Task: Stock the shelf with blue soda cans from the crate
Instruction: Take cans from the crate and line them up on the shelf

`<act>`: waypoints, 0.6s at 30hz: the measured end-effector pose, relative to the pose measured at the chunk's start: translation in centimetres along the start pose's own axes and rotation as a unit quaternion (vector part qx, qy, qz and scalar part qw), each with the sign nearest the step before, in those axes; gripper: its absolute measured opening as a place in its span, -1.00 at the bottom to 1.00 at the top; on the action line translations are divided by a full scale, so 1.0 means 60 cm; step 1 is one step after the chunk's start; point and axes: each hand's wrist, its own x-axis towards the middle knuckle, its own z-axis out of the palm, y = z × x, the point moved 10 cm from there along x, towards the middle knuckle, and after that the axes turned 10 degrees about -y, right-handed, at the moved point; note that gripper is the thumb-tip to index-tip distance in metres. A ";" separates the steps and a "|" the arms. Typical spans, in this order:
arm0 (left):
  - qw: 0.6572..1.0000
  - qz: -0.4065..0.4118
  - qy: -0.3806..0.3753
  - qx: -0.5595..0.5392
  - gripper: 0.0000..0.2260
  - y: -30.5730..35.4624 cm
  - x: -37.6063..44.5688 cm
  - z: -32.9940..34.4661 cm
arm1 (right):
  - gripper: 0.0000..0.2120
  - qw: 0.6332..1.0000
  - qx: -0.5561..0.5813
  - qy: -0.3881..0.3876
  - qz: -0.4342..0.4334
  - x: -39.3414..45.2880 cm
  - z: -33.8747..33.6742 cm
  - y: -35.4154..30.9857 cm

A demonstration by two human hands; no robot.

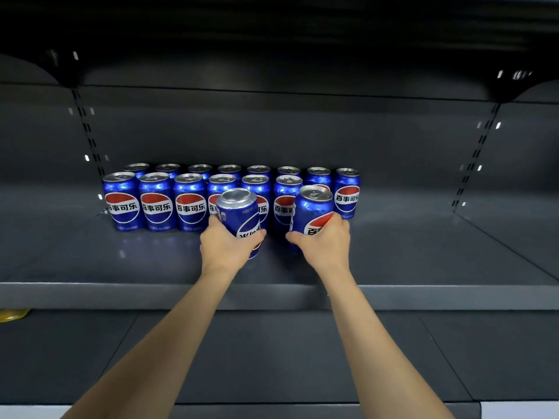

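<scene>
Two rows of blue soda cans (155, 204) stand at the back left of the dark grey shelf (423, 255). My left hand (225, 247) grips a blue can (239, 216) held upside down, its label inverted and its plain silver end tilted toward me, in front of the middle of the front row. My right hand (325, 243) grips another blue can (313, 211), upright and slightly tilted, just right of the front row's last can and in front of the back row. The crate is out of view.
Slotted uprights (87, 131) (478, 158) mark the bay's back corners. The shelf's front lip (121, 294) runs across the view, with a lower shelf (302, 358) beneath. The upper shelf (272, 55) hangs overhead. A yellow item (12, 314) peeks in at far left.
</scene>
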 end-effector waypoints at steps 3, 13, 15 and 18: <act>1.000 0.005 -0.014 0.004 -0.37 0.014 0.008 0.030 | -0.23 0.999 -0.014 0.019 0.029 0.019 -0.023 0.010; 0.998 0.025 -0.046 0.020 -0.44 0.041 0.003 0.114 | -0.29 0.999 0.026 0.006 0.041 0.099 -0.032 0.034; 0.998 0.023 -0.048 0.032 -0.45 0.040 0.005 0.118 | -0.29 0.998 0.032 0.001 0.050 0.113 -0.019 0.046; 0.998 0.019 -0.050 0.038 -0.45 0.037 0.007 0.121 | -0.25 0.997 0.042 -0.009 0.060 0.127 -0.003 0.054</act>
